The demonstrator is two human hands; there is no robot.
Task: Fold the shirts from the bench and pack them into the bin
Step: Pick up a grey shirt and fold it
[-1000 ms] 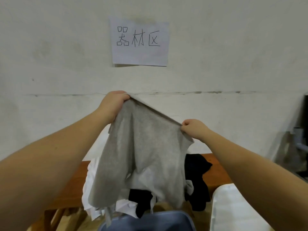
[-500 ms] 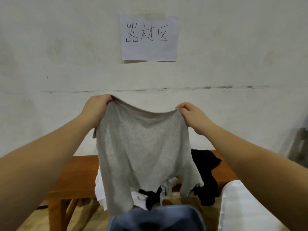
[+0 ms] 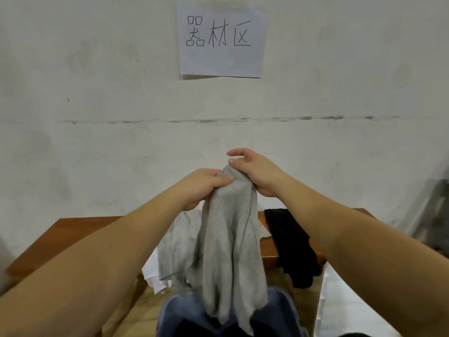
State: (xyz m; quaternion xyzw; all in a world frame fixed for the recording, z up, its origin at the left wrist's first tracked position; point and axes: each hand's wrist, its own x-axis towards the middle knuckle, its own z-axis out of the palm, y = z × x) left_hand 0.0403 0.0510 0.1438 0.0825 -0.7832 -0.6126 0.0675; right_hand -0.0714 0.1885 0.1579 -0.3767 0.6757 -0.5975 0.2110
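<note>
Both hands have come together since half a second ago: left hand (image 3: 202,184) and right hand (image 3: 255,172) now pinch the grey shirt's (image 3: 228,242) top corners together, so it hangs doubled over the blue bin (image 3: 288,310), before the wooden bench (image 3: 70,234).

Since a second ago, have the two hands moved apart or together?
Yes, together. The left hand and right hand now meet at the top of the grey shirt, bunched below the paper sign.

A stained, whitewashed plaster wall (image 3: 97,93) was crossed by a dark horizontal crack (image 3: 218,120). A white paper sheet with handwritten black characters (image 3: 221,40) was fixed high upon it.
</note>
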